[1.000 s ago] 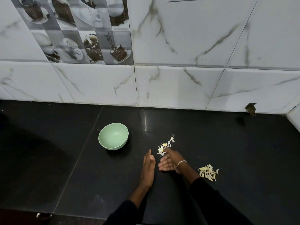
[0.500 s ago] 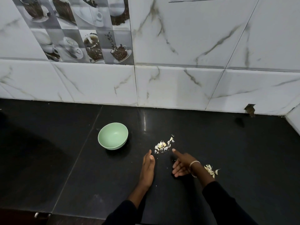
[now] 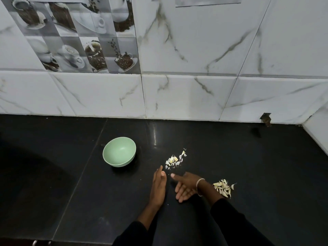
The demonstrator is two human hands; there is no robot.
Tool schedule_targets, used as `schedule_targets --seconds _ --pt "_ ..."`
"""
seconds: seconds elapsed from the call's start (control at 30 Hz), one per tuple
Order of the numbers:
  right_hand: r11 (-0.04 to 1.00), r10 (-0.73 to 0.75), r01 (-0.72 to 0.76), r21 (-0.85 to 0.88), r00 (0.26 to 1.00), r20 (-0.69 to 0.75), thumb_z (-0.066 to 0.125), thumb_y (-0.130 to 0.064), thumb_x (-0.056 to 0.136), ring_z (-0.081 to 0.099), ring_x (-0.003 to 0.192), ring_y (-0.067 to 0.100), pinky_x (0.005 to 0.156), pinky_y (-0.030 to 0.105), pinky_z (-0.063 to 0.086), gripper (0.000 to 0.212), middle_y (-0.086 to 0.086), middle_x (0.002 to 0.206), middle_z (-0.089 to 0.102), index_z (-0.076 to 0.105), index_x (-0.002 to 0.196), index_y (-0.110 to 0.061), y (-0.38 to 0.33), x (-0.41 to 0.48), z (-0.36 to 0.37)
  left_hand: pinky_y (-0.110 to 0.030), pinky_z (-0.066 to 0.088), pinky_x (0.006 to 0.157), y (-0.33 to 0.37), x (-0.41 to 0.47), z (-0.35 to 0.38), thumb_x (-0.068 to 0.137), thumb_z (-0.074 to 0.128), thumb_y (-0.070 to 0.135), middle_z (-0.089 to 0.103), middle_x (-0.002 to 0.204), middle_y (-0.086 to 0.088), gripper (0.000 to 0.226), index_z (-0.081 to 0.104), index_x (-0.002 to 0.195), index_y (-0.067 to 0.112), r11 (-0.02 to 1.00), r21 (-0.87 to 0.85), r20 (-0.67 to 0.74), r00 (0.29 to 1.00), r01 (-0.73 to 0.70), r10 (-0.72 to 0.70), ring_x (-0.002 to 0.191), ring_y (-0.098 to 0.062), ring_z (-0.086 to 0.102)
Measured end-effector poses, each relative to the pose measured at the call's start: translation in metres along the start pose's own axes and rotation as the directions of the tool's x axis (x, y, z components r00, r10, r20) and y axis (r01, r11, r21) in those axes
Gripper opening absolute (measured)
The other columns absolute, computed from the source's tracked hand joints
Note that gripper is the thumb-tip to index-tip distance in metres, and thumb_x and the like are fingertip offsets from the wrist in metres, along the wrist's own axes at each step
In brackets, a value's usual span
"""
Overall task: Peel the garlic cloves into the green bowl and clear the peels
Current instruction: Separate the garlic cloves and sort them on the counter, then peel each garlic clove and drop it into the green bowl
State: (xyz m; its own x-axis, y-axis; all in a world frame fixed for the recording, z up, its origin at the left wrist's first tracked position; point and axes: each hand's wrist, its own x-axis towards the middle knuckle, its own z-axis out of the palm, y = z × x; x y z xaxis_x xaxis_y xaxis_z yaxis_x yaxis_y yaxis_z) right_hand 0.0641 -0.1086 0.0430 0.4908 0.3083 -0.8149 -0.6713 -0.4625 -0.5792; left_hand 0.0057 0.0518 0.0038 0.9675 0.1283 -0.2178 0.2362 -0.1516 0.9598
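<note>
A pale green bowl [image 3: 119, 151] stands on the black counter, and nothing shows inside it. Right of it lies a small heap of whitish garlic peels [image 3: 174, 159]. My left hand [image 3: 158, 187] stands on its edge just below that heap, fingers straight, palm facing right. My right hand [image 3: 186, 186], with a bracelet at the wrist, lies flat beside it, fingers straight and spread, thumb pointing towards the left hand. A cluster of pale garlic cloves [image 3: 224, 187] lies right of my right wrist.
The black counter [image 3: 248, 166] runs back to a white marble-tiled wall [image 3: 195, 96]. A side wall [image 3: 317, 128] closes the far right corner. The counter's front edge runs along the bottom left of the view.
My right hand drew back from the peel heap towards the right, then came back left beside my left hand. The left hand stayed put.
</note>
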Motion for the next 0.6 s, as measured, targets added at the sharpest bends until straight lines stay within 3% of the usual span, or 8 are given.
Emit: schedule_targets --seconds 0.07,0.17,0.23,0.33,0.43,0.53,0.6 --pt "0.991 -0.084 0.091 0.097 0.993 -0.081 0.059 -0.061 0.092 0.075 0.072 0.035 0.061 0.032 0.061 0.066 0.030 0.092 0.073 0.066 0.097 0.005 0.004 0.005 0.004 -0.037 0.017 0.126 -0.002 0.001 0.000 0.097 0.028 0.055 0.031 0.161 0.001 0.068 0.036 0.154 0.018 1.000 0.017 -0.004 1.000 -0.006 0.006 0.151 -0.010 0.023" --pt "0.867 -0.268 0.332 0.370 0.939 -0.214 0.070 -0.031 0.094 0.075 0.087 0.035 0.076 0.035 0.062 0.043 0.028 0.105 0.072 0.065 0.111 0.009 0.005 0.011 0.004 -0.030 0.017 0.124 -0.004 0.003 0.001 0.106 0.034 0.039 0.036 0.158 -0.001 0.049 0.044 0.149 0.017 0.998 0.058 -0.004 1.000 -0.025 0.025 0.150 -0.011 0.024" --pt "0.816 -0.350 0.445 0.370 0.889 -0.296 0.069 -0.012 0.093 0.074 0.090 0.027 0.079 0.031 0.060 0.027 0.023 0.109 0.072 0.068 0.112 0.006 0.008 0.007 0.003 -0.023 0.016 0.120 -0.006 0.003 0.001 0.107 0.041 0.035 0.039 0.157 0.001 0.042 0.050 0.144 0.019 0.993 0.111 0.012 0.999 -0.043 0.042 0.150 -0.009 0.022" --pt "0.852 -0.416 0.506 0.137 0.811 -0.410 0.067 -0.001 0.092 0.072 0.073 0.016 0.068 0.024 0.058 0.009 0.017 0.094 0.073 0.072 0.098 -0.004 0.022 -0.010 -0.001 -0.020 0.017 0.115 -0.009 0.003 0.004 0.101 0.057 0.033 0.042 0.153 0.003 0.036 0.059 0.135 0.021 0.982 0.178 0.022 0.998 -0.068 0.065 0.149 -0.009 0.023" --pt "0.869 -0.484 0.446 -0.214 0.682 -0.547 0.069 -0.005 0.089 0.070 0.061 0.012 0.062 0.024 0.056 0.015 0.003 0.080 0.073 0.070 0.085 -0.019 0.051 -0.029 -0.009 -0.021 0.019 0.115 -0.013 0.002 0.008 0.094 0.070 0.031 0.043 0.149 0.003 0.034 0.065 0.125 0.020 0.963 0.248 0.002 0.994 -0.107 0.110 0.148 -0.011 0.024" --pt "0.852 -0.522 0.259 -0.455 0.498 -0.693 0.071 -0.014 0.088 0.064 0.074 0.013 0.072 0.027 0.047 0.004 -0.006 0.081 0.069 0.070 0.086 -0.018 0.084 -0.048 -0.019 -0.028 0.024 0.118 -0.017 0.001 0.012 0.090 0.074 0.035 0.045 0.145 0.004 0.032 0.068 0.118 0.021 0.937 0.320 -0.003 0.989 -0.138 0.146 0.144 -0.013 0.028" --pt "0.879 -0.467 0.147 -0.454 0.456 -0.758 0.067 -0.020 0.091 0.060 0.087 0.015 0.078 0.028 0.043 0.006 -0.004 0.090 0.067 0.069 0.095 -0.016 0.100 -0.058 -0.023 -0.029 0.028 0.115 -0.016 0.000 0.014 0.088 0.074 0.037 0.046 0.139 0.007 0.030 0.069 0.114 0.023 0.916 0.368 -0.002 0.985 -0.161 0.174 0.138 -0.012 0.033"
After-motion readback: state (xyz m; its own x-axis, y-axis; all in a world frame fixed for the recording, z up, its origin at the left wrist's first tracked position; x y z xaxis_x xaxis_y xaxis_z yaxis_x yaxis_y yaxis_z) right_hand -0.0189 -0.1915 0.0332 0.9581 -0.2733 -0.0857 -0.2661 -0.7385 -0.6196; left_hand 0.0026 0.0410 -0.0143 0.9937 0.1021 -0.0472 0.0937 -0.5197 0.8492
